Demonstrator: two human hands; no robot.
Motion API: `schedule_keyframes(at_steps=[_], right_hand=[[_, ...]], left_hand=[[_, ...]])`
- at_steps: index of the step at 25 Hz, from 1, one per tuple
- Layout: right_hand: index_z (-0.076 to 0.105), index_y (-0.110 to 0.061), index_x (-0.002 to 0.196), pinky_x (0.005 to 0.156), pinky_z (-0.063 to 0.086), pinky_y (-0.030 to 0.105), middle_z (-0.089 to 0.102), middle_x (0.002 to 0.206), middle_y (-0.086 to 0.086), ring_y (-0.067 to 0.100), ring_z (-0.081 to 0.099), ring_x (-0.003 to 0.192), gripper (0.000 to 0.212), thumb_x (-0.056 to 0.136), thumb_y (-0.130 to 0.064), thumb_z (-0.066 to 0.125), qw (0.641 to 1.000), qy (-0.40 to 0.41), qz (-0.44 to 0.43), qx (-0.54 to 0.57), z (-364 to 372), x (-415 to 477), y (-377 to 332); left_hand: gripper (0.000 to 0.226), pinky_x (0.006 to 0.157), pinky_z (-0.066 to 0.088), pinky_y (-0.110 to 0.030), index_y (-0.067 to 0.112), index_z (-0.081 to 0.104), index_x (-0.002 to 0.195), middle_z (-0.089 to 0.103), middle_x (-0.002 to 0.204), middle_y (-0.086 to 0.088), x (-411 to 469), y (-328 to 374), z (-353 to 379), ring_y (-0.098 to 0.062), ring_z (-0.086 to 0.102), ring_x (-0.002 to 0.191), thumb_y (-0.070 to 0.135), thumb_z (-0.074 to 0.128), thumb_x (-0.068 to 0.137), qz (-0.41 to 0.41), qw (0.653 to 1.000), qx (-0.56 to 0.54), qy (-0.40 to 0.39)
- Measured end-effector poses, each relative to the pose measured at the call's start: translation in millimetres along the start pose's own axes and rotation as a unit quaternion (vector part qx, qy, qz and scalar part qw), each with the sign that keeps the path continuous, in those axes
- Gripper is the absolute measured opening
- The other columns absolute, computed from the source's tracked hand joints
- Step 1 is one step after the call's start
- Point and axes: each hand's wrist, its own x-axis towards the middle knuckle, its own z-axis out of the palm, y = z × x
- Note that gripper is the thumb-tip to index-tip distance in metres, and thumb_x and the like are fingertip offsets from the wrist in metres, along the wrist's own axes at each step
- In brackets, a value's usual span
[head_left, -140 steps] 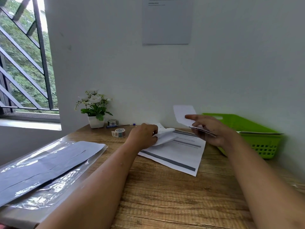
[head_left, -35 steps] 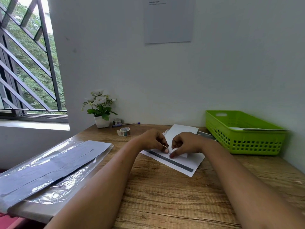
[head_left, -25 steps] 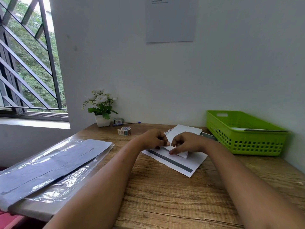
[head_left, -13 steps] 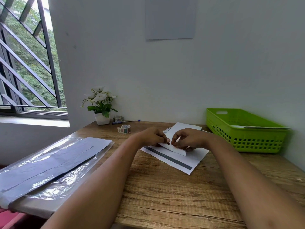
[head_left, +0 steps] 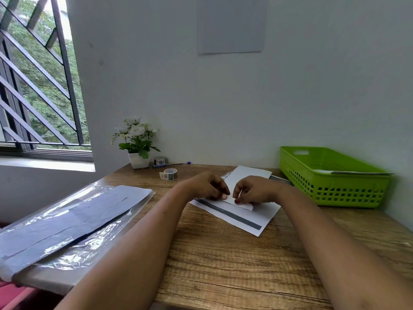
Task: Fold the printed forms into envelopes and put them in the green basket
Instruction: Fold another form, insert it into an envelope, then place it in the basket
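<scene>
A white envelope lies flat in the middle of the wooden table, on top of a printed form with a dark grey band. My left hand and my right hand meet at the envelope's near edge, thumbs and fingertips pinched on it. Whether folded paper is inside is hidden by my fingers. The green basket stands at the right against the wall, with flat white paper lying inside it.
A clear plastic sleeve with grey sheets overhangs the table's left edge. A potted white flower, two tape rolls and a pen sit at the back left. A sheet hangs on the wall above.
Earlier my right hand held the envelope up while the left held folded paper. Now both hands are down together on the envelope over the form. In the last second they barely moved.
</scene>
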Motion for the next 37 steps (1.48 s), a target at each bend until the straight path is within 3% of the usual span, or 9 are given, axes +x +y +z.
schedule_keyframes(at_steps=[5,8,11,17,21,26,31,34,37], right_hand=[[0.061,-0.025,0.096,0.064,0.041,0.02,0.057,0.086,-0.008,0.008,0.052,0.076,0.016,0.084,-0.016,0.067,0.999,0.013,-0.014,-0.038,2,-3,-3],[0.064,-0.025,0.092,0.074,0.039,0.024,0.054,0.086,-0.01,0.011,0.051,0.087,0.014,0.082,-0.033,0.069,0.995,0.052,-0.007,-0.082,11,3,-6],[0.059,-0.029,0.081,0.075,0.04,0.026,0.055,0.094,-0.007,0.013,0.051,0.092,0.022,0.077,-0.047,0.07,0.993,0.085,0.028,-0.078,21,14,-7],[0.06,-0.019,0.07,0.051,0.037,0.022,0.054,0.065,-0.001,0.011,0.046,0.057,0.018,0.078,-0.019,0.076,0.989,-0.013,0.145,0.041,0,9,-12],[0.057,-0.017,0.073,0.055,0.041,0.02,0.056,0.07,0.002,0.011,0.048,0.064,0.021,0.081,-0.004,0.071,0.969,-0.085,0.201,0.113,-11,5,2],[0.057,-0.016,0.078,0.048,0.049,0.015,0.056,0.07,0.003,0.011,0.053,0.066,0.023,0.081,0.004,0.069,0.962,-0.081,0.209,0.159,-14,0,16],[0.057,-0.014,0.076,0.049,0.049,0.017,0.057,0.07,0.004,0.011,0.053,0.067,0.023,0.078,0.004,0.071,0.958,-0.071,0.209,0.185,-14,-4,16],[0.058,-0.014,0.076,0.05,0.049,0.018,0.057,0.07,0.004,0.011,0.053,0.067,0.023,0.076,0.003,0.073,0.956,-0.063,0.214,0.189,-14,-6,14],[0.056,-0.015,0.081,0.05,0.049,0.018,0.057,0.073,0.004,0.011,0.053,0.067,0.025,0.076,0.004,0.073,0.955,-0.057,0.214,0.196,-15,-7,12]], left_hand=[[0.023,0.096,0.046,-0.027,0.013,0.069,0.106,0.068,0.113,-0.004,5,0,4,-0.015,0.061,0.105,0.007,0.068,0.084,0.006,0.997,0.074,0.016],[0.021,0.098,0.046,-0.032,0.016,0.071,0.101,0.069,0.11,-0.005,6,-2,3,-0.019,0.061,0.107,0.007,0.068,0.083,0.006,0.996,0.088,0.019],[0.026,0.089,0.047,-0.026,0.015,0.071,0.103,0.068,0.113,-0.005,5,-2,1,-0.018,0.061,0.105,-0.001,0.061,0.085,-0.013,0.997,0.079,0.014],[0.024,0.085,0.041,-0.023,0.012,0.07,0.107,0.067,0.113,-0.005,2,1,-3,-0.014,0.056,0.097,0.004,0.065,0.085,-0.057,0.994,0.093,0.033],[0.025,0.087,0.042,-0.025,0.01,0.069,0.108,0.066,0.115,-0.007,0,4,-4,-0.018,0.057,0.101,0.004,0.064,0.085,-0.07,0.992,0.097,0.036],[0.026,0.086,0.043,-0.025,0.012,0.068,0.11,0.063,0.117,-0.008,-5,2,-9,-0.022,0.056,0.106,0.002,0.062,0.087,-0.089,0.987,0.125,0.053],[0.028,0.085,0.04,-0.024,0.014,0.065,0.112,0.059,0.122,-0.005,-4,7,-2,-0.019,0.053,0.108,0.023,0.068,0.086,-0.069,0.978,0.187,0.058],[0.045,0.085,0.038,-0.029,0.018,0.059,0.11,0.053,0.124,-0.003,3,18,18,-0.018,0.048,0.104,0.049,0.07,0.078,-0.051,0.975,0.214,0.037],[0.055,0.093,0.039,-0.033,0.022,0.053,0.119,0.048,0.133,-0.004,6,20,22,-0.021,0.047,0.113,0.054,0.069,0.076,-0.072,0.976,0.2,0.038]])
